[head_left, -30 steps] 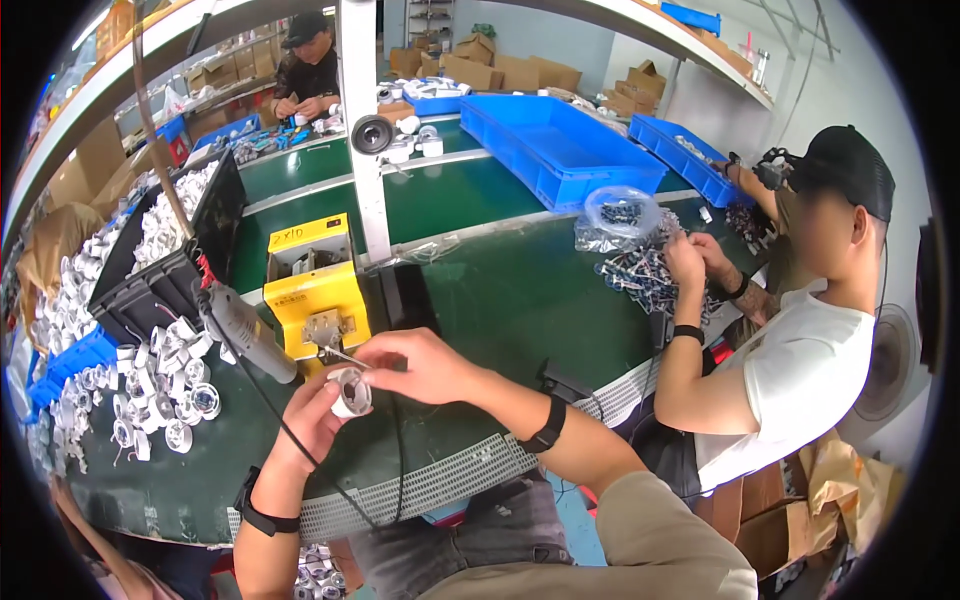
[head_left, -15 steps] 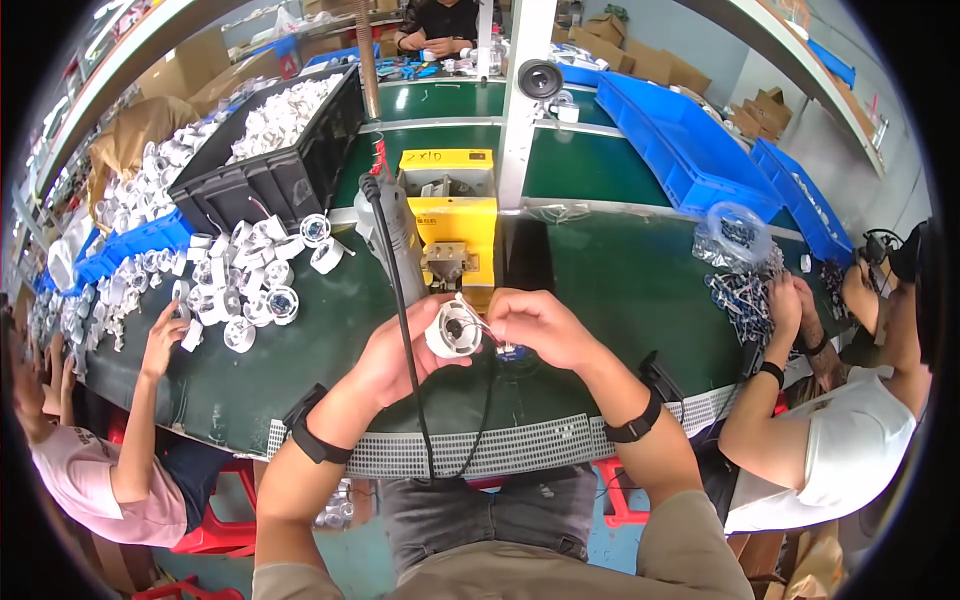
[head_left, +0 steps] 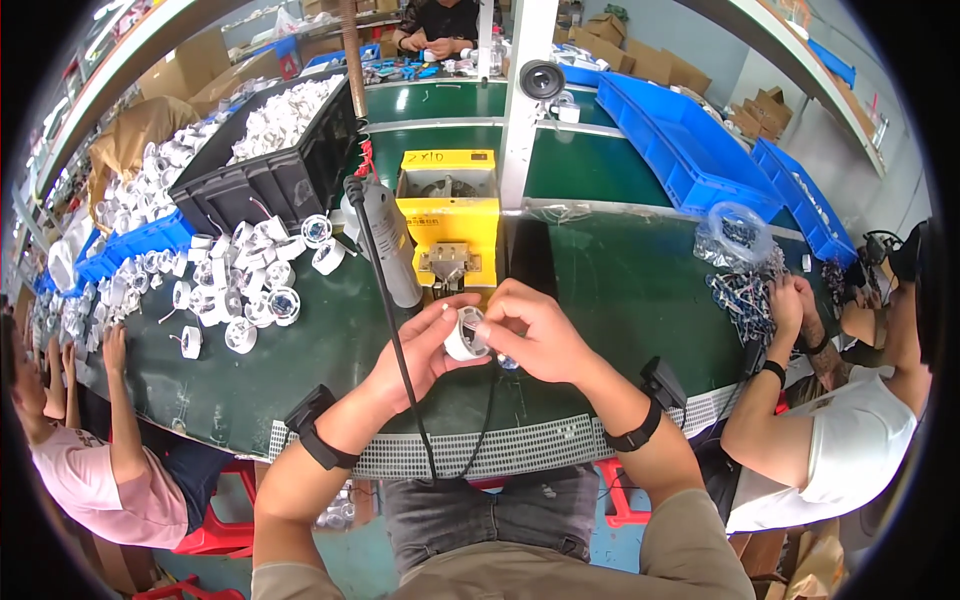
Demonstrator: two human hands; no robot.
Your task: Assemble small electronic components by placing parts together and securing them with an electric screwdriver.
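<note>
My left hand (head_left: pixel 412 358) is closed around a white round plastic housing (head_left: pixel 462 343), its open side tilted toward my right hand. The fingers of my right hand (head_left: pixel 538 335) are pinched together at the opening, over thin wires that run into the housing. Exactly what sits between those fingertips is hidden. A small blue circuit board (head_left: pixel 508 362) shows just below the right fingers. In front of my hands hangs a grey electric screwdriver (head_left: pixel 388 245) with a black cable. Beside it stands a yellow screw feeder (head_left: pixel 455 225).
White housings (head_left: pixel 225 285) are heaped at the left, near a black crate (head_left: pixel 290 180) of white parts. Small wired boards (head_left: pixel 740 300) lie at the right by a co-worker's hands. A blue tray (head_left: pixel 690 150) stands behind them. A white post (head_left: pixel 520 130) rises beyond the feeder.
My right hand has moved in against the housing, which has turned toward it. The screwdriver has swung slightly left. At the left, a co-worker's hand has left a white housing on the table and drawn back.
</note>
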